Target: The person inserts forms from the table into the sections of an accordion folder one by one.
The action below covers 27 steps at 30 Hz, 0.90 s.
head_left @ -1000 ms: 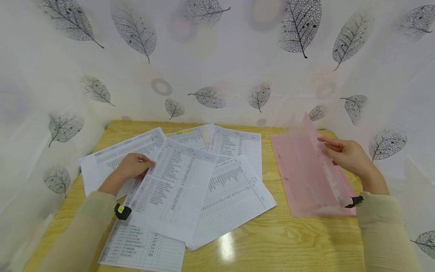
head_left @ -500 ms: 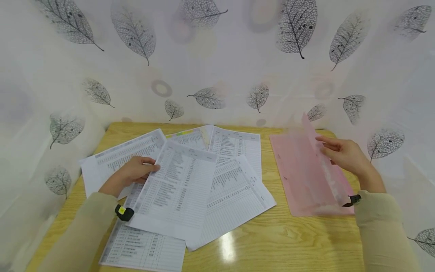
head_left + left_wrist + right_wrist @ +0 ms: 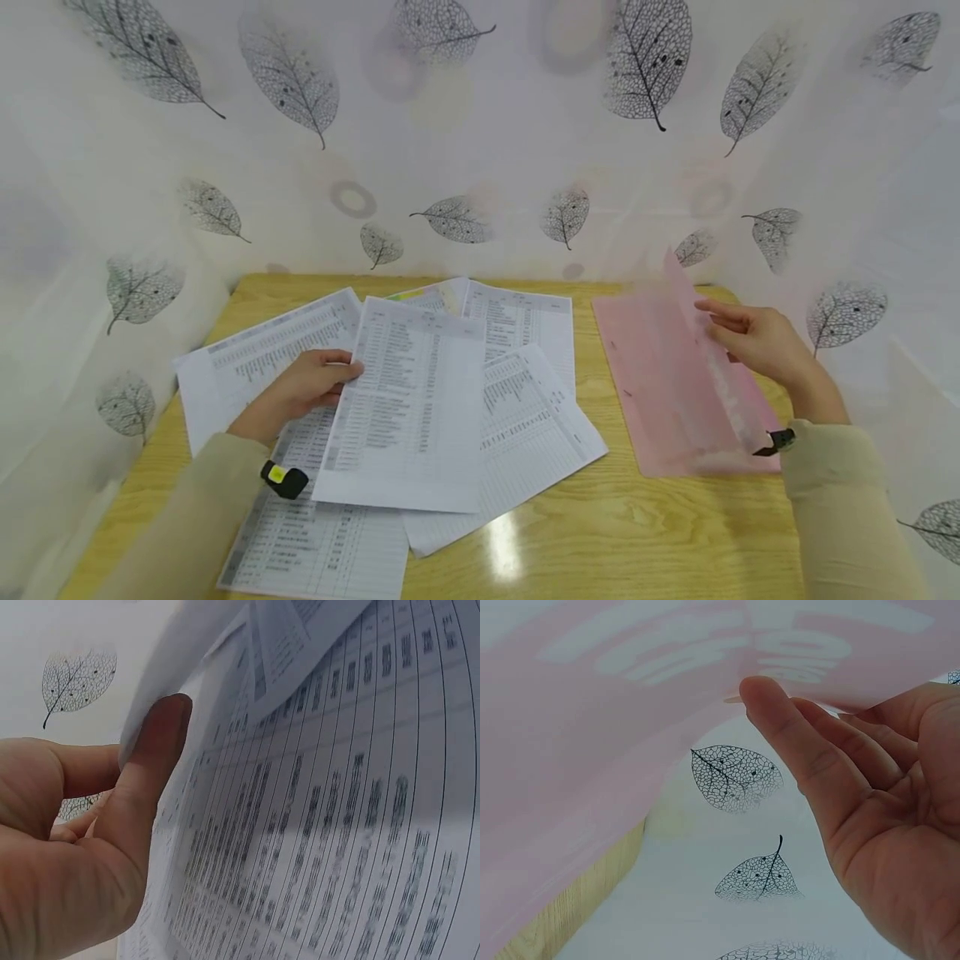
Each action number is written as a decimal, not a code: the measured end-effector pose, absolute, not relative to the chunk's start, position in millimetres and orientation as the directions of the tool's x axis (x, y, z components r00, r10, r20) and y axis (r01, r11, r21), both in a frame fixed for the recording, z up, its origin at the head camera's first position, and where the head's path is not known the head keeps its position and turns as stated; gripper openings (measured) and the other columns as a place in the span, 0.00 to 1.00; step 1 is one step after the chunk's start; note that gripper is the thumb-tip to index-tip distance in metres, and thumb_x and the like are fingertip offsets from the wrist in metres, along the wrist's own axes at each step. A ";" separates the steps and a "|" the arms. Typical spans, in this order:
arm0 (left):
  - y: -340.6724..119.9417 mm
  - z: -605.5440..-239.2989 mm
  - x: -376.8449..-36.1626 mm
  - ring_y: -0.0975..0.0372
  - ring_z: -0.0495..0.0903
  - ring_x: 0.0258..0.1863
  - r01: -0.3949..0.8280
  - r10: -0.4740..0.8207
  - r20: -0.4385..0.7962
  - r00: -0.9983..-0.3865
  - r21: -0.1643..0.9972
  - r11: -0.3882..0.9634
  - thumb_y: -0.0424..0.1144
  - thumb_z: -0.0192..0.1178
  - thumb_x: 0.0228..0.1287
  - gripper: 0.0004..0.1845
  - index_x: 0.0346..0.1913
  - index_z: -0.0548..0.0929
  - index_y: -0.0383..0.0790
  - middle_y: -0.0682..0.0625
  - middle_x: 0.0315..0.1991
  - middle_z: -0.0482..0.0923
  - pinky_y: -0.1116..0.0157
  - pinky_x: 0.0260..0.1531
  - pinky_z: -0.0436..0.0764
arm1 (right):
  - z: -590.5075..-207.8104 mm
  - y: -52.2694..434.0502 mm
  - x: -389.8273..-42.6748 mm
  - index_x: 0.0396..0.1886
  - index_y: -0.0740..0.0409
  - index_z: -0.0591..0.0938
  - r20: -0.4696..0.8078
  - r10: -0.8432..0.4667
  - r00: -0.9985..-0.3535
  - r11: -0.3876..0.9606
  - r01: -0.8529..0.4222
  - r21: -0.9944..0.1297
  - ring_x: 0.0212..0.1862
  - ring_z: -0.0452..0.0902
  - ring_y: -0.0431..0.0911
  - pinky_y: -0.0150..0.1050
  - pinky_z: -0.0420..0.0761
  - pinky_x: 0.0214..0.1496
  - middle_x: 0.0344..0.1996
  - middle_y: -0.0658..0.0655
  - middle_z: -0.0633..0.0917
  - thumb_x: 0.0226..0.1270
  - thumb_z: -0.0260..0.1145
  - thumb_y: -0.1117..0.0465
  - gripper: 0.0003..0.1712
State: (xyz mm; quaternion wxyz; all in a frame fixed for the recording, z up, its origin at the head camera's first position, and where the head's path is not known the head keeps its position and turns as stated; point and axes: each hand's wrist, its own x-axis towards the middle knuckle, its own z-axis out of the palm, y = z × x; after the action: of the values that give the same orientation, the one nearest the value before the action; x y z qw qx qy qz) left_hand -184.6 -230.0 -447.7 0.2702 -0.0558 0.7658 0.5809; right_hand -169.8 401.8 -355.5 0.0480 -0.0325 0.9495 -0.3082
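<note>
Left hand [image 3: 311,387] is pinching the left edge of the top printed sheet [image 3: 408,412], lifting it off the scattered sheets [image 3: 525,417] lying mid-table. Right hand [image 3: 753,337] is holding the pink folder [image 3: 660,375] at the table's [image 3: 600,533] right side, fingers curling round the raised front cover, keeping it open; back cover is lying flat.

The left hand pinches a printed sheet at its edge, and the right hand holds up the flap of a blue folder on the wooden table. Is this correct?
Not quite: the folder is pink, not blue, as the head view shows. The rest stands: the left hand pinches a printed sheet at its edge, and the right hand holds up the folder's flap on the wooden table.
</note>
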 end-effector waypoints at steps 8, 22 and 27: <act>-210.3 -450.2 -184.2 0.64 0.90 0.37 -0.410 0.282 -0.451 -0.847 0.891 0.195 0.40 0.57 0.82 0.31 0.76 0.62 0.23 0.52 0.41 0.89 0.66 0.37 0.90 | -353.5 401.2 -170.0 0.78 0.58 0.72 -0.070 -0.079 -0.994 0.816 -0.024 -0.578 0.26 0.77 0.41 0.31 0.85 0.34 0.63 0.73 0.82 0.83 0.60 0.51 0.31; -167.5 -460.0 -187.1 0.67 0.89 0.37 -0.418 0.266 -0.432 -0.862 0.902 0.110 0.40 0.57 0.82 0.31 0.78 0.63 0.28 0.50 0.47 0.87 0.73 0.33 0.85 | -354.1 397.4 -170.1 0.78 0.59 0.72 -0.074 -0.092 -0.993 0.809 -0.032 -0.587 0.26 0.77 0.39 0.32 0.85 0.34 0.62 0.73 0.83 0.83 0.61 0.52 0.30; -148.7 -456.3 -188.9 0.66 0.89 0.36 -0.424 0.295 -0.421 -0.858 0.904 0.057 0.39 0.57 0.82 0.30 0.78 0.65 0.29 0.50 0.46 0.88 0.72 0.34 0.87 | -353.3 395.7 -169.6 0.78 0.59 0.72 -0.086 -0.092 -0.992 0.809 -0.025 -0.587 0.27 0.79 0.39 0.34 0.85 0.34 0.62 0.73 0.83 0.83 0.60 0.52 0.30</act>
State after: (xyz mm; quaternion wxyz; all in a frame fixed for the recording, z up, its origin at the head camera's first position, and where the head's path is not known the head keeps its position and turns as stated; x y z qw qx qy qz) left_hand -188.9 -148.7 -456.3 0.2626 -0.0475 0.6778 0.6851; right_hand -169.6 395.7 -353.3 0.0552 -0.0308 0.9496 -0.3071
